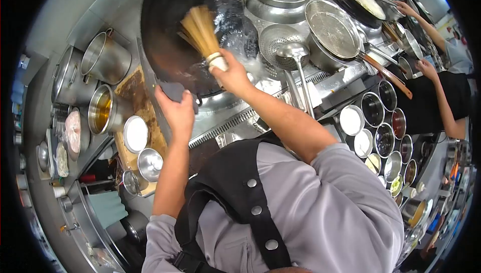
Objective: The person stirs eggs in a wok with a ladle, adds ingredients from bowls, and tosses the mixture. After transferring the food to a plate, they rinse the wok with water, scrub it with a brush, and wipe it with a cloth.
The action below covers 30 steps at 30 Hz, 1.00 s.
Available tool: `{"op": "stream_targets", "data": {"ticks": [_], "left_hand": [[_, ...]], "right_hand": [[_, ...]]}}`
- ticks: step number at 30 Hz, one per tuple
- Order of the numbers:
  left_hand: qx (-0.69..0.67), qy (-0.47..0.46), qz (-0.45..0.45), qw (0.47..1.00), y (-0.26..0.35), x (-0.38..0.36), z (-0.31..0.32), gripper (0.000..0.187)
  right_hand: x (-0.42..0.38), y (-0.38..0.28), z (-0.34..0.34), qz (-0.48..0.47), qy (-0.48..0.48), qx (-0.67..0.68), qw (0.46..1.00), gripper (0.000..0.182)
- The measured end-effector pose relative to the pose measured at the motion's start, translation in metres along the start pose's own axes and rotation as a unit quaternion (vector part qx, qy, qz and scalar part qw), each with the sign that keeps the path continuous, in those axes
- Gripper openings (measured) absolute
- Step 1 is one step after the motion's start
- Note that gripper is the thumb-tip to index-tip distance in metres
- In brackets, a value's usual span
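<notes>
My right hand (234,76) is closed around the pale bound end of a bamboo wok brush (201,31). The brush's splayed bristles lie over the inside of a large black wok (168,37), which is tipped up on the stove. Shiny wet patches show on the wok's right side. At the wok's near rim, my left hand (176,113) grips a folded dark grey cloth (175,91); the wok's handle under it is mostly hidden. A perforated strainer (273,40) and a steel ladle (293,52) lie to the right of my right hand.
Steel pots (106,56) and a wooden board (143,90) with bowls stand at left. To the right are a mesh strainer (333,27) over a pot and several seasoning tins (373,108). Beyond them, a co-worker's arms (441,87) reach toward another wok (361,5).
</notes>
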<state>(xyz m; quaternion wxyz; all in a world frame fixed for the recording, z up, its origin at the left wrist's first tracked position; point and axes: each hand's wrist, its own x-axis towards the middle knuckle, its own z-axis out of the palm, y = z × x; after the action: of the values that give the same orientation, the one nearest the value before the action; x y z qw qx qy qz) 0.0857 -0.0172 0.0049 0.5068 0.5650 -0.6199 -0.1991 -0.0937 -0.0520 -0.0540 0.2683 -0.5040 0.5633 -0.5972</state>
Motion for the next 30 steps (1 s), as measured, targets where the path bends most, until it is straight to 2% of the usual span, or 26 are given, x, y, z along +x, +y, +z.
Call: {"op": "stream_targets", "data": {"ticks": [1, 2, 3, 4, 5, 7, 10, 11, 12, 13, 14, 15, 16, 17, 18, 19, 20, 21, 22, 23, 24, 25, 26, 28, 30], "left_hand": [[0.025, 0.004, 0.062, 0.998, -0.006, -0.013, 0.001, 0.078], [0.024, 0.004, 0.061, 0.998, -0.016, -0.025, 0.001, 0.078], [0.042, -0.014, 0.115, 0.992, -0.027, -0.037, 0.002, 0.079], [0.058, -0.029, 0.169, 0.984, -0.037, -0.046, 0.002, 0.081], [0.055, -0.028, 0.167, 0.984, -0.047, -0.054, 0.001, 0.081], [0.070, -0.048, 0.256, 0.963, -0.063, -0.065, -0.001, 0.084], [0.019, -0.050, 0.248, 0.967, -0.081, -0.077, 0.004, 0.083], [0.012, -0.053, 0.189, 0.981, -0.085, -0.084, 0.008, 0.081], [0.006, -0.057, 0.188, 0.981, -0.080, -0.084, 0.014, 0.081], [-0.047, -0.054, 0.112, 0.991, -0.075, -0.083, 0.019, 0.081], [-0.097, -0.048, 0.037, 0.993, -0.071, -0.079, 0.023, 0.081], [-0.151, -0.025, -0.014, 0.988, -0.074, -0.075, 0.033, 0.080], [-0.151, -0.020, -0.017, 0.988, -0.066, -0.065, 0.036, 0.080], [-0.178, -0.019, -0.091, 0.980, -0.059, -0.055, 0.037, 0.076], [-0.204, -0.015, -0.164, 0.965, -0.055, -0.044, 0.039, 0.073], [-0.316, -0.008, -0.162, 0.935, -0.069, -0.036, 0.049, 0.059], [-0.315, 0.006, -0.164, 0.935, -0.078, -0.030, 0.058, 0.059], [-0.360, -0.013, -0.216, 0.908, -0.087, -0.024, 0.064, 0.052], [-0.404, -0.032, -0.265, 0.875, -0.092, -0.019, 0.066, 0.044], [-0.405, -0.017, -0.266, 0.875, -0.083, -0.013, 0.063, 0.044], [-0.434, -0.010, -0.334, 0.836, -0.063, -0.007, 0.059, 0.038], [-0.462, -0.004, -0.400, 0.792, -0.053, -0.003, 0.059, 0.032], [-0.463, 0.010, -0.400, 0.791, -0.055, -0.001, 0.064, 0.032], [-0.498, -0.006, -0.391, 0.774, -0.049, -0.001, 0.068, 0.032], [-0.492, 0.021, -0.417, 0.764, -0.043, -0.012, 0.064, 0.035]], "right_hand": [[-0.002, -0.012, -0.005, 0.069, 0.001, 0.129, 0.989, 0.068], [-0.008, -0.022, -0.014, 0.139, 0.002, 0.255, 0.957, 0.070], [-0.013, -0.025, -0.026, 0.170, -0.022, 0.334, 0.927, 0.078], [-0.022, -0.029, -0.035, 0.170, -0.023, 0.332, 0.928, 0.078], [-0.034, -0.034, -0.042, 0.177, -0.008, 0.346, 0.921, 0.078], [-0.058, -0.038, -0.055, 0.198, 0.014, 0.361, 0.911, 0.083], [-0.068, -0.033, -0.067, 0.200, 0.022, 0.373, 0.906, 0.086], [-0.067, -0.035, -0.069, 0.193, -0.008, 0.358, 0.913, 0.086], [-0.066, -0.037, -0.074, 0.188, -0.042, 0.343, 0.919, 0.086], [-0.066, -0.036, -0.080, 0.203, -0.084, 0.282, 0.934, 0.084], [-0.067, -0.022, -0.087, 0.163, -0.165, 0.164, 0.959, 0.082], [-0.067, -0.034, -0.100, 0.122, -0.253, 0.019, 0.959, 0.081], [-0.068, -0.047, -0.116, 0.075, -0.336, -0.125, 0.930, 0.081], [-0.070, -0.027, -0.128, -0.017, -0.364, -0.175, 0.914, 0.081], [-0.059, -0.038, -0.142, 0.042, -0.397, -0.278, 0.874, 0.080], [-0.042, -0.049, -0.158, 0.097, -0.423, -0.377, 0.818, 0.080], [-0.025, -0.047, -0.180, 0.106, -0.383, -0.357, 0.845, 0.079], [-0.003, -0.065, -0.189, 0.119, -0.329, -0.486, 0.801, 0.077], [0.020, -0.085, -0.197, 0.076, -0.287, -0.546, 0.784, 0.073], [0.038, -0.085, -0.207, -0.022, -0.216, -0.566, 0.795, 0.069], [0.054, -0.102, -0.203, -0.021, -0.155, -0.609, 0.777, 0.070], [0.068, -0.113, -0.202, -0.066, -0.121, -0.602, 0.786, 0.070], [0.080, -0.123, -0.196, -0.088, -0.105, -0.589, 0.796, 0.068], [0.096, -0.129, -0.173, -0.197, -0.108, -0.485, 0.845, 0.066], [0.092, -0.141, -0.141, -0.207, -0.171, -0.435, 0.860, 0.062]]}}
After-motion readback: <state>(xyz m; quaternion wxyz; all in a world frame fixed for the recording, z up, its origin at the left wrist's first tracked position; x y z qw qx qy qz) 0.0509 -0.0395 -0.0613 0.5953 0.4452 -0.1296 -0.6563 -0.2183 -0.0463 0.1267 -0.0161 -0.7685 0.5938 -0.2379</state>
